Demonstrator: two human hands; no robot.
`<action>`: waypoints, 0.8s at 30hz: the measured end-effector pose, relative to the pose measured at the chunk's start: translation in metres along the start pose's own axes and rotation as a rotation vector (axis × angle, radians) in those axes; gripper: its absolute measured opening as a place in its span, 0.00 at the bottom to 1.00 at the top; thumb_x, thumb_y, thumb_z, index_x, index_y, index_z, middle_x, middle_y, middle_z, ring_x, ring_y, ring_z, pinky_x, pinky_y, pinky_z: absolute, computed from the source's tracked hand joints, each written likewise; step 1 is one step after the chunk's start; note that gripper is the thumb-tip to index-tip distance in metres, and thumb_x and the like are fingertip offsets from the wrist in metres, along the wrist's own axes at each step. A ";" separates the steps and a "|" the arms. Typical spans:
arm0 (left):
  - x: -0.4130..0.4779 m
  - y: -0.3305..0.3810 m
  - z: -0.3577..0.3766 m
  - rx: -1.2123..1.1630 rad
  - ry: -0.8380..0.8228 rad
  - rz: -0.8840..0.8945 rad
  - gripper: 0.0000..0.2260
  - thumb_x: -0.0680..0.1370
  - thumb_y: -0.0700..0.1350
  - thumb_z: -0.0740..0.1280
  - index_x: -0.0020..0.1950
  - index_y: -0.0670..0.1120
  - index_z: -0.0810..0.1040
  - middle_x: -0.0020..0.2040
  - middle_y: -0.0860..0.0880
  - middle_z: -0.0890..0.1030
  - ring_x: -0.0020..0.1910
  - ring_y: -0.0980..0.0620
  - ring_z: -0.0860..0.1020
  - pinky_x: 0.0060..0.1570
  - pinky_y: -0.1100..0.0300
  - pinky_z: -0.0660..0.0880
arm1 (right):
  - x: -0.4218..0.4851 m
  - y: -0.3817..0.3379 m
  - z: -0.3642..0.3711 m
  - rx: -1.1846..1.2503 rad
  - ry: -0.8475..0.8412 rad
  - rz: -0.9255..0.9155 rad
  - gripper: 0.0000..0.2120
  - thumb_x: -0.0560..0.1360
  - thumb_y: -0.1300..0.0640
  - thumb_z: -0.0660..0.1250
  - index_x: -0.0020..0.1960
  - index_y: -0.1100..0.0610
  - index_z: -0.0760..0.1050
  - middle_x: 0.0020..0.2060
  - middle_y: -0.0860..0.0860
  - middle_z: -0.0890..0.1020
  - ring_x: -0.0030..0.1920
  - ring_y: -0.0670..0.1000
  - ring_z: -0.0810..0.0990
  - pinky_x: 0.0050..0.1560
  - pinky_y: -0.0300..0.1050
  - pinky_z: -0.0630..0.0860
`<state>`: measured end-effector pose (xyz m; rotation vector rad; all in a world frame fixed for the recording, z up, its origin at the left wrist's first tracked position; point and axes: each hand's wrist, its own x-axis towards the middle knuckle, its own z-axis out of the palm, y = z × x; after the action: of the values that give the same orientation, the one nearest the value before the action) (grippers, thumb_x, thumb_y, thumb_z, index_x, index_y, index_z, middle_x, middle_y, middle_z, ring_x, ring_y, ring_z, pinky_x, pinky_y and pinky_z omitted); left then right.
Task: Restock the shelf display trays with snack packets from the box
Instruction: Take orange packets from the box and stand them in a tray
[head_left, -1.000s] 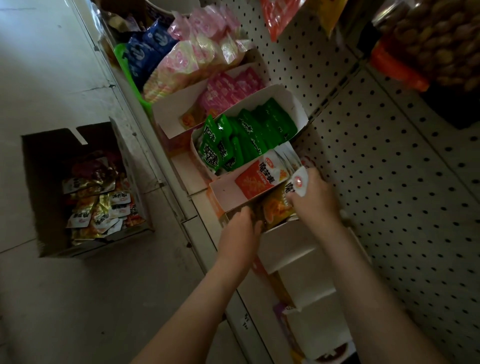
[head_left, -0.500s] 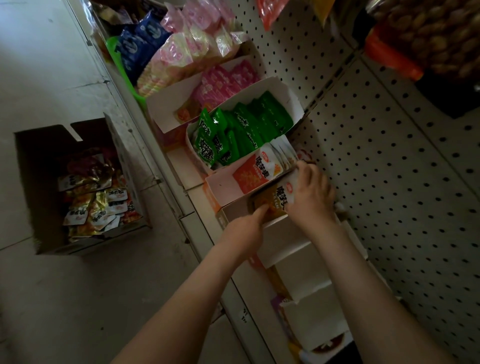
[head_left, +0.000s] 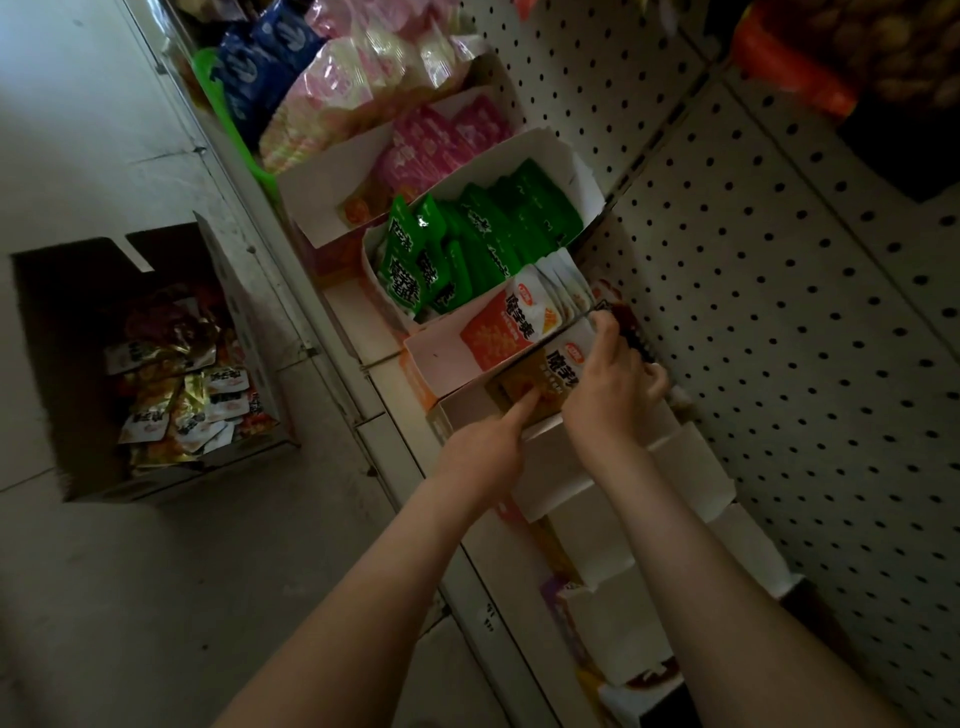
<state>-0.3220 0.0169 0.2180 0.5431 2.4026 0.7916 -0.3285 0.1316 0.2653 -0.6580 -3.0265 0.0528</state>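
Orange-and-white foil snack packets (head_left: 558, 371) stand upright in a white cardboard display tray (head_left: 457, 410) on the pale metal shelf (head_left: 343, 306), towards the tray's back end. The right hand (head_left: 608, 384) grips them from above, its fingers and thumb curled round the top of the bunch. The left hand (head_left: 483, 452) reaches in from the front of the same tray with its forefinger straight, the tip pressing on the front packet's orange face. How its other fingers lie cannot be told, and it holds nothing.

Just beyond, touching this tray, a second white tray (head_left: 436, 358) holds a row of similar orange-and-white packets (head_left: 519, 317) pushed to the rear, with its front part bare. Next along is a white tray of green packets (head_left: 467, 244), some leaning forward, and then a white tray of pink packets (head_left: 441, 135). Large pink-and-cream bags (head_left: 343, 98) and blue bags (head_left: 260, 57) lie further along the shelf. More white trays (head_left: 602, 525) sit in the row on the near side of the hands. A white perforated pegboard panel (head_left: 779, 270) backs the shelf.

On the grey concrete floor (head_left: 104, 597), well apart from the hands, an open brown cardboard box (head_left: 244, 317) stands against the shelf base, with loose gold, white and red snack packets (head_left: 182, 400) heaped in it.
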 end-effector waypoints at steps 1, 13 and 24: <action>0.000 0.001 0.000 -0.003 -0.004 -0.001 0.26 0.83 0.43 0.51 0.79 0.58 0.47 0.59 0.41 0.78 0.55 0.40 0.77 0.51 0.51 0.73 | 0.000 0.000 0.003 -0.010 0.043 0.003 0.37 0.69 0.68 0.67 0.74 0.54 0.58 0.63 0.55 0.73 0.64 0.57 0.70 0.67 0.57 0.57; -0.002 0.004 -0.002 -0.246 0.083 -0.070 0.24 0.82 0.41 0.53 0.78 0.51 0.54 0.63 0.42 0.77 0.59 0.42 0.77 0.54 0.52 0.74 | 0.000 0.006 0.000 0.068 0.077 0.056 0.32 0.75 0.63 0.63 0.76 0.56 0.55 0.71 0.55 0.63 0.69 0.56 0.62 0.67 0.49 0.61; -0.018 0.015 -0.024 -0.529 0.230 -0.053 0.21 0.82 0.38 0.54 0.74 0.48 0.66 0.71 0.50 0.72 0.69 0.53 0.70 0.66 0.60 0.68 | -0.002 0.003 -0.022 0.099 -0.116 0.083 0.32 0.78 0.59 0.60 0.78 0.54 0.49 0.76 0.52 0.56 0.74 0.54 0.53 0.71 0.58 0.53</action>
<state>-0.3193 0.0085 0.2506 0.1811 2.2539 1.4666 -0.3249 0.1340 0.2876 -0.7985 -3.0799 0.2504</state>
